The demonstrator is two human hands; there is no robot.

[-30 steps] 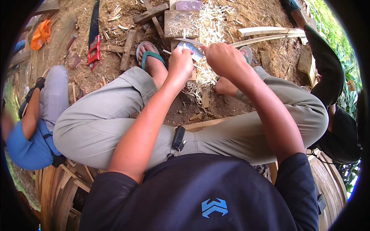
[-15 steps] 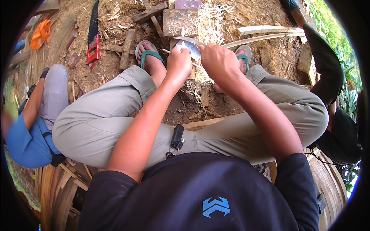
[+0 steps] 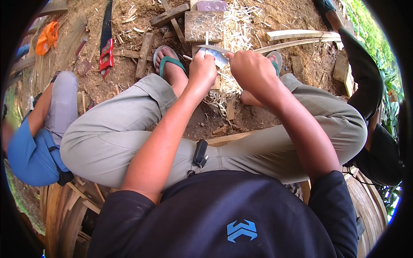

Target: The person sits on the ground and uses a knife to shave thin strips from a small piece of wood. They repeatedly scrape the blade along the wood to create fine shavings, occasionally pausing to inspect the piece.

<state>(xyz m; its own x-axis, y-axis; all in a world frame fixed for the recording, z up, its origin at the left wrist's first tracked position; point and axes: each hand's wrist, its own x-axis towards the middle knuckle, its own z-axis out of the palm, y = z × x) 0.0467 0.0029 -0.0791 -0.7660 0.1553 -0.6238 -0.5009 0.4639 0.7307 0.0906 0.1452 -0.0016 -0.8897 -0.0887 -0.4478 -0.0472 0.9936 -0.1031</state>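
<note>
My left hand [image 3: 203, 68] is closed round a thin pale wooden stick [image 3: 207, 38], whose tip points away from me. Another pale stick end [image 3: 186, 57] juts out to the left of the fist. My right hand [image 3: 251, 71] grips a knife; its handle is hidden in the fist. The narrow curved blade [image 3: 214, 49] reaches left, across the stick just beyond my left knuckles. Under the blade shows a shiny bluish-white flat surface [image 3: 221, 59]; I cannot tell what it is. Both hands are between my sandalled feet.
Beyond my hands lies a wooden block [image 3: 204, 26] among pale shavings [image 3: 236, 30]. A red-handled saw [image 3: 106, 58] and an orange cloth-like item [image 3: 46, 38] lie left. Curved wood strips [image 3: 301, 34] lie right. People sit at left, in blue [image 3: 32, 157], and right, in dark clothes [image 3: 363, 73].
My right hand has drawn slightly right and toward me, with the knife. More of the thin stick shows past my left fist, which has hardly moved.
</note>
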